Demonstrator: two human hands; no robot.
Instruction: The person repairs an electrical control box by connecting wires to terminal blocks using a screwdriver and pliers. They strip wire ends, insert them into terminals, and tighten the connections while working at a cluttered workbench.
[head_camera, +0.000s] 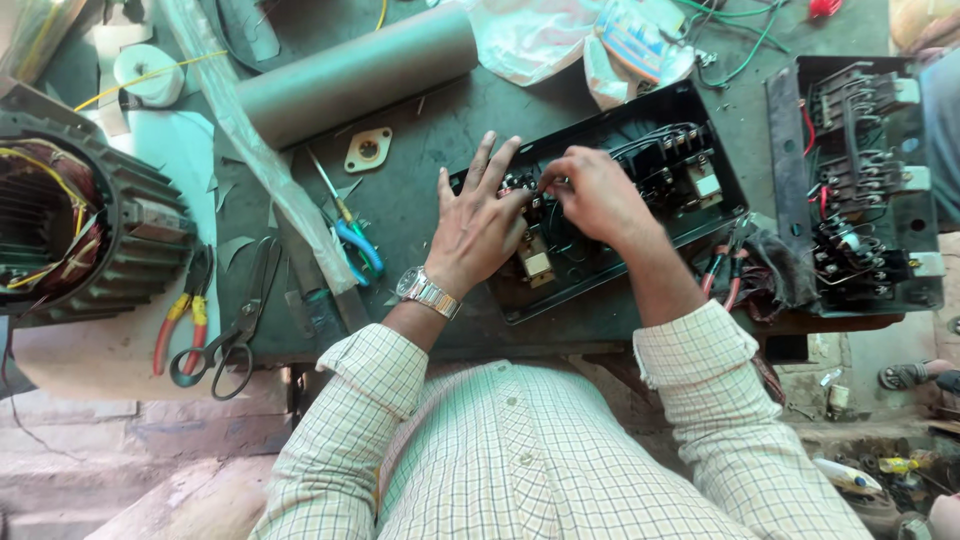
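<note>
Both hands (480, 225) (595, 195) inside black box (700, 215) of wired switchgear (680, 165).

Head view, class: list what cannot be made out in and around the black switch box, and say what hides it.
- Parts under the left hand and right hand: hidden in the black switch box by both hands.
- What the right fingertips pinch: too small.
- Motor stator: cut off by the left edge.
- Second switch panel: far side cut off by the right edge.
</note>
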